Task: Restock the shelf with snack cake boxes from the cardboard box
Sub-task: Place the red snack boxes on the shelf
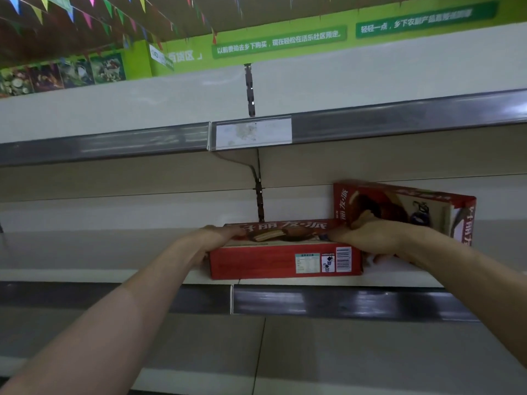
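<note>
Two bare forearms reach up and in from the bottom corners, and both meet at the flat box, a red snack cake box lying on its broad face at the front edge of the shelf. The left hand wraps the box's left end, fingers curled over the top edge and thumb side low. The right hand clamps the right end, fingers curled down past the corner (the tips are partly hidden behind the box). So both hands are grasping it, neither one released.

Its barcode side faces out and the picture side faces up. It straddles the seam between two price rails.

Just behind the right hand, an upright box stands on edge against the back panel, leaning slightly, close to the flat box's right rear corner; whether they touch I cannot tell.

The step in hand looks like seating this box. To do it well: keep both ends level, slide it straight back so it does not skew, and mind that rear corner, since a nudge could tip the leaning box. Squaring the front face with the rail would leave a tidy row.

Higher up, an upper shelf carries a blank label holder. The cardboard box is not in view.
</note>
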Action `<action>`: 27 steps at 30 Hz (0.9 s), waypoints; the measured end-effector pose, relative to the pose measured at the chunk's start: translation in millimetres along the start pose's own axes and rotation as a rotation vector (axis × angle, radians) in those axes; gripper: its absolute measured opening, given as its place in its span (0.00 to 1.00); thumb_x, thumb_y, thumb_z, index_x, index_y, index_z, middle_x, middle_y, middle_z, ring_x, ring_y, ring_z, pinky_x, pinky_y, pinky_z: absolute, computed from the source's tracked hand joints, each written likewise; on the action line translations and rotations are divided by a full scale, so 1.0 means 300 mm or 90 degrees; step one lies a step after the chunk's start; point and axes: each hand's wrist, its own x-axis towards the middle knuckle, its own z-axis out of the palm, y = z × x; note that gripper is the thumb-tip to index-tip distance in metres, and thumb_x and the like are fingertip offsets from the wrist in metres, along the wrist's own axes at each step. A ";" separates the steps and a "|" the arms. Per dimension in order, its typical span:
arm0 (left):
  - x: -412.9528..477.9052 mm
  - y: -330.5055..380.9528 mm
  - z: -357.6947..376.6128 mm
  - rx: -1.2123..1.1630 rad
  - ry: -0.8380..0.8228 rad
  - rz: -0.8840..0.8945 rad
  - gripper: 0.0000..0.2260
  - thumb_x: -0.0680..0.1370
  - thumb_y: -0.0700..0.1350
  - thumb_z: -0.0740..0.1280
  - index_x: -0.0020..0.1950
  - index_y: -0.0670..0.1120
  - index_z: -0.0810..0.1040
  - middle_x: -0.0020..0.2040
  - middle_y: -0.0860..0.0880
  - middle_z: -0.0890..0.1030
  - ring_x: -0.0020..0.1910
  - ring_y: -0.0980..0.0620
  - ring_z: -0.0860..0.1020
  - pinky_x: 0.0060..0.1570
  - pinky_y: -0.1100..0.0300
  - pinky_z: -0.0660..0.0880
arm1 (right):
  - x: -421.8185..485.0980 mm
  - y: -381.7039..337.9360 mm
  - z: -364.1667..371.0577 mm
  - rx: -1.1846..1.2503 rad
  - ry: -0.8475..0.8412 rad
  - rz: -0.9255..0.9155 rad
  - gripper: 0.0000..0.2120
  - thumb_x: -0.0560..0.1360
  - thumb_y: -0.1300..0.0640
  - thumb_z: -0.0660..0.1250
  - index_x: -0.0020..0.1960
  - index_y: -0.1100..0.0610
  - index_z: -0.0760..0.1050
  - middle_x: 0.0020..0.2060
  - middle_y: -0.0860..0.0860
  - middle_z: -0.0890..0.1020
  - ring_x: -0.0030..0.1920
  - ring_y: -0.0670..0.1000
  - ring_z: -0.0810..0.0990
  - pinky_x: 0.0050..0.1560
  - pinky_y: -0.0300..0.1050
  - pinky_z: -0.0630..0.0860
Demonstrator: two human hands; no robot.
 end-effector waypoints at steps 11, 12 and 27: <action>0.023 -0.004 -0.063 -0.232 -0.078 0.071 0.17 0.76 0.42 0.70 0.63 0.50 0.73 0.55 0.41 0.83 0.54 0.41 0.82 0.56 0.42 0.77 | 0.070 -0.010 0.028 0.258 0.055 -0.040 0.06 0.76 0.57 0.69 0.51 0.50 0.73 0.46 0.52 0.82 0.46 0.51 0.82 0.43 0.47 0.79; 0.032 0.002 -0.067 -0.243 -0.065 0.079 0.18 0.76 0.40 0.70 0.64 0.48 0.73 0.55 0.40 0.83 0.54 0.41 0.82 0.56 0.42 0.77 | 0.087 -0.016 0.029 0.262 0.056 -0.032 0.07 0.75 0.57 0.70 0.52 0.52 0.74 0.46 0.52 0.83 0.47 0.52 0.82 0.45 0.48 0.80; 0.229 0.060 -0.017 -0.261 0.087 0.137 0.15 0.73 0.29 0.69 0.53 0.46 0.75 0.49 0.43 0.82 0.44 0.45 0.81 0.44 0.51 0.79 | 0.428 -0.091 0.100 0.290 0.207 -0.062 0.11 0.69 0.68 0.72 0.51 0.66 0.79 0.43 0.58 0.84 0.43 0.55 0.82 0.44 0.45 0.79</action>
